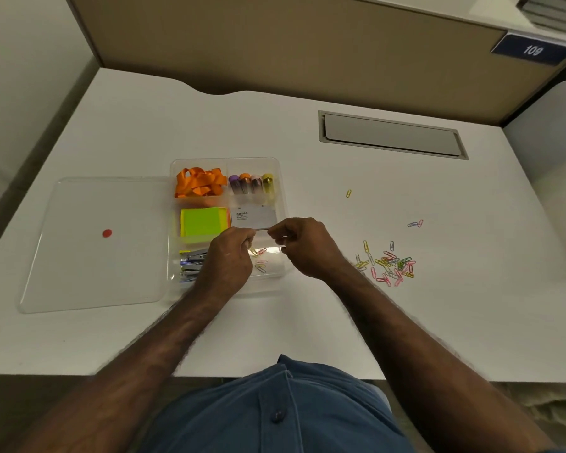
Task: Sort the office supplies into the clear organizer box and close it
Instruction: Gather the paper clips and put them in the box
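Hands met over box (283,204) near desk's front edge: left hand (229,256) and right hand (303,245) each pinched shut on something small (contents unclear). Clips (388,263) lay scattered right of box; judged light, springy, slippery, best pinched individually at loops.

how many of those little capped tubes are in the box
4, side by side in the back right compartment of the organizer box: purple-capped tube, orange-capped tube, pink-capped tube and yellow tube. None looks hidden.
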Demonstrator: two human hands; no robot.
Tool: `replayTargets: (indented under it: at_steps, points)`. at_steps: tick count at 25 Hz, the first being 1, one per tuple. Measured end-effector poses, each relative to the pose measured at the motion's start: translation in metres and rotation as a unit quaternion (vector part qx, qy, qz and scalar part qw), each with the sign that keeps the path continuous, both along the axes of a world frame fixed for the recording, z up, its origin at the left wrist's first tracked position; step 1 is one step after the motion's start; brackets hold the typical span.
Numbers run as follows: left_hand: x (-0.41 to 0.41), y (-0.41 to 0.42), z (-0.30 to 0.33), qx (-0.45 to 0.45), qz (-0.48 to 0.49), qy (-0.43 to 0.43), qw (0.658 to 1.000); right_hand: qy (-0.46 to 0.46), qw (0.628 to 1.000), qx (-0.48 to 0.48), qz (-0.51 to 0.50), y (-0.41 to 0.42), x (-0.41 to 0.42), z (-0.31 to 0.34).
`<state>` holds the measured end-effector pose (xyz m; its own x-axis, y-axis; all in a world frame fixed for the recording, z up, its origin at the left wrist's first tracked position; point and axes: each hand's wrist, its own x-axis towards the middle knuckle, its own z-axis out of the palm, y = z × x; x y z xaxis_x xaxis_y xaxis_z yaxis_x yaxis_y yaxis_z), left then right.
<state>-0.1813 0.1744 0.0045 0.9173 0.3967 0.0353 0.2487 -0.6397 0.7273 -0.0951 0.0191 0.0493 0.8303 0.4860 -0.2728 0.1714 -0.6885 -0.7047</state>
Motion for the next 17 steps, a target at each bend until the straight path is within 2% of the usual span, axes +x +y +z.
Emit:
replayTargets:
  at_steps: [3,5,10,14,17]
  points:
    - [-0.001,-0.008,0.006,0.006,-0.007,-0.018,1.000,-0.014,0.999,0.027,-0.034,-0.017,0.000,0.007]
    - [0.021,-0.067,0.012,-0.017,-0.046,-0.039,0.998,-0.016,0.996,0.024,-0.080,-0.082,0.018,0.014]
    - [0.010,-0.089,0.018,-0.044,-0.098,-0.052,0.993,-0.001,0.990,0.052,-0.130,-0.116,0.015,0.011]
    - [0.011,-0.103,0.013,-0.049,-0.156,-0.049,0.985,-0.008,0.986,0.018,-0.166,-0.144,0.020,-0.002]
    - [0.017,-0.133,0.000,-0.044,-0.192,-0.018,0.980,-0.022,0.982,-0.036,-0.185,-0.195,0.030,-0.018]
